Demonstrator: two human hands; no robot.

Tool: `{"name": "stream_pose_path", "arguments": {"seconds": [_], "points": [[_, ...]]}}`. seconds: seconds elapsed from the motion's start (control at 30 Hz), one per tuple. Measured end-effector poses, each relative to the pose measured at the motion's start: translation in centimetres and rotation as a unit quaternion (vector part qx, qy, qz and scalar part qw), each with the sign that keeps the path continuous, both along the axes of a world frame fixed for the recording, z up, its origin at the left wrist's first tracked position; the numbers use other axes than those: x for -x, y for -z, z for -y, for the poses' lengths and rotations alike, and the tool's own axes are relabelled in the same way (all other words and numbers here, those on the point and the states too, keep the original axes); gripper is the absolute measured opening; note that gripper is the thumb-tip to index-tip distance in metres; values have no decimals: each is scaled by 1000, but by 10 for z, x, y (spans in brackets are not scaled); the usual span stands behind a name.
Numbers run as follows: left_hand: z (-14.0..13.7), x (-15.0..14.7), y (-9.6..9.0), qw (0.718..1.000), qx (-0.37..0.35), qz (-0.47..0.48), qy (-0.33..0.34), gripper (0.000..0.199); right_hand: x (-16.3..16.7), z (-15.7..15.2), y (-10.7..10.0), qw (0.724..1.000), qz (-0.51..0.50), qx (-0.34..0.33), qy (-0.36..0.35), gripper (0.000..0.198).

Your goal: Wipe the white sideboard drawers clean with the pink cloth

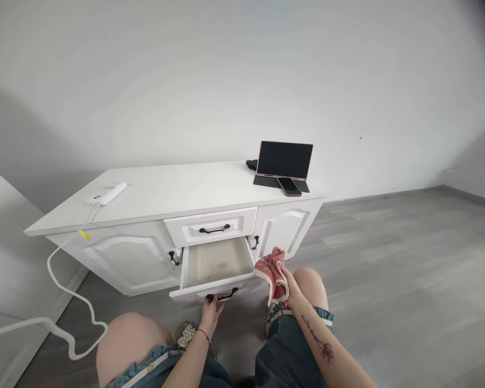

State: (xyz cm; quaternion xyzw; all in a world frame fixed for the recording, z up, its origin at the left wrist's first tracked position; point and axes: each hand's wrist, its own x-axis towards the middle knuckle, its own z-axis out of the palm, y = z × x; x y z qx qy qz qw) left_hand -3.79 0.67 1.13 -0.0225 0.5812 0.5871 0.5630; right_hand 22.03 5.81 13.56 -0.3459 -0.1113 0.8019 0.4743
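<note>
My left hand (212, 314) has its fingers curled at the black handle (233, 292) of the lower drawer (178, 295). That drawer is pulled out, with a few faint marks on its pale bottom. In my right hand (293, 290) is a bunched red cloth (271, 269) with a light edging, held up beside the drawer's right front corner. Above, the upper drawer (178, 230) is closed. Both drawers belong to a white cabinet (165, 188).
On the cabinet top stand a tablet (285, 159) and, before it, a phone (290, 187). A white power strip (111, 195) lies at the left, its cord (81, 296) hanging down beside my knee. Cabinet doors flank the drawers.
</note>
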Motion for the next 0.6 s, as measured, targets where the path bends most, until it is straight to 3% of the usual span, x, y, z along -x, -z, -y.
{"name": "stream_pose_path", "arguments": {"seconds": [0.13, 0.3, 0.43, 0.6], "points": [[12, -3, 2, 1000, 1, 6, -3, 25, 0, 5, 2, 998, -29, 47, 26, 17], [19, -8, 5, 1000, 17, 4, -19, 26, 3, 6, 3, 996, -67, 38, 34, 13], [24, -9, 5, 1000, -12, 3, -25, 25, 8, 6, 3, 996, -81, 29, 32, 14], [23, -9, 12, 1000, -13, -3, -20, 25, 14, 1, 6, 999, -30, 11, 0, 18]]}}
